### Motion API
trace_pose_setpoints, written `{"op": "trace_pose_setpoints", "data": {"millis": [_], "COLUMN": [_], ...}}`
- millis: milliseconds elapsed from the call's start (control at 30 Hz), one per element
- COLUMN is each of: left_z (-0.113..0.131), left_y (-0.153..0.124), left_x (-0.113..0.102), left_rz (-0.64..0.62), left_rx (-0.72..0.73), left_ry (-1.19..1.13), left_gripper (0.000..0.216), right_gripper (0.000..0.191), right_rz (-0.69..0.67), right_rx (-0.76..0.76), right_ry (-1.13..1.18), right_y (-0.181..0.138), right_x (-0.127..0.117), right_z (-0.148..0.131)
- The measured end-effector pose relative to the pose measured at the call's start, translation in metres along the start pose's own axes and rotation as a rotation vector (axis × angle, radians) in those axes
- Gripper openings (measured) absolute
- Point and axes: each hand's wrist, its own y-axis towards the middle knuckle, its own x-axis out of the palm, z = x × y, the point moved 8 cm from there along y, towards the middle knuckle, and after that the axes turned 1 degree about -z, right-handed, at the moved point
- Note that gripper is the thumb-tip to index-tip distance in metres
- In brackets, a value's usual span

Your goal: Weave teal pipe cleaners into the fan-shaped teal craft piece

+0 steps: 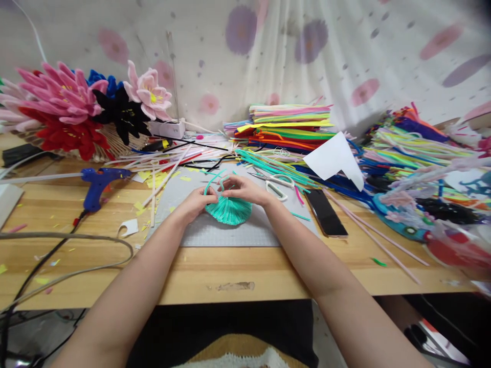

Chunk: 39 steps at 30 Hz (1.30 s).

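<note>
Over a grey cutting mat [207,236], both my hands work at a fan-shaped piece of teal pipe cleaners [230,210]. My left hand [196,203] pinches its upper left part, where a loose teal stem loops up above the fingers. My right hand [243,189] closes on the top of the piece with bent fingers, a curled stem end beside them. The exact grip points are partly hidden by the fingers. White-handled scissors [276,188] lie just right of my right hand, near loose teal pipe cleaners [264,162].
A blue glue gun [95,186] with its cable lies at left, below fuzzy flowers [65,102]. Stacked coloured pipe cleaners [287,122] stand at the back. A black phone [326,213] and white paper piece [333,158] are at right, with more bundles [406,143] beyond.
</note>
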Motion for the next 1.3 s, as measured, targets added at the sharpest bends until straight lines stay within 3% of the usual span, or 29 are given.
{"op": "trace_pose_setpoints", "data": {"millis": [133,300,400,467,600,800,967,1167,1300], "left_z": [0.001,0.004,0.007,0.006,-0.003,-0.006,-0.006,-0.005,-0.002], "left_y": [-0.001,0.0,-0.002,-0.002,0.001,0.002,0.002,0.005,0.005], "left_x": [0.001,-0.016,-0.028,-0.026,-0.006,-0.017,-0.022,-0.021,-0.016], "left_rz": [0.007,0.221,0.36,0.328,0.112,0.308,0.405,0.317,0.238], "left_rx": [-0.032,-0.018,0.013,-0.01,-0.105,-0.017,0.0,-0.03,-0.061], "left_ry": [-0.022,-0.228,-0.252,-0.222,-0.19,-0.083,-0.028,0.005,-0.016], "left_gripper": [0.014,0.029,0.035,0.036,0.041,0.043,0.04,0.045,0.046], "right_gripper": [0.013,0.01,0.009,0.011,0.014,0.021,0.02,0.019,0.018], "right_rz": [0.015,0.372,0.486,0.466,0.317,0.363,0.475,0.581,0.58], "right_rx": [0.032,0.091,0.176,0.24,0.266,0.055,0.102,0.196,0.137], "right_ry": [-0.157,-0.396,-0.357,-0.201,0.026,0.0,-0.056,-0.084,-0.091], "right_y": [0.0,0.003,0.001,0.001,0.001,-0.004,-0.006,-0.006,-0.008], "right_x": [0.003,-0.017,-0.022,-0.018,-0.001,-0.002,-0.003,-0.006,-0.006], "right_z": [0.006,0.006,0.01,0.018,0.027,0.032,0.055,0.07,0.059]}}
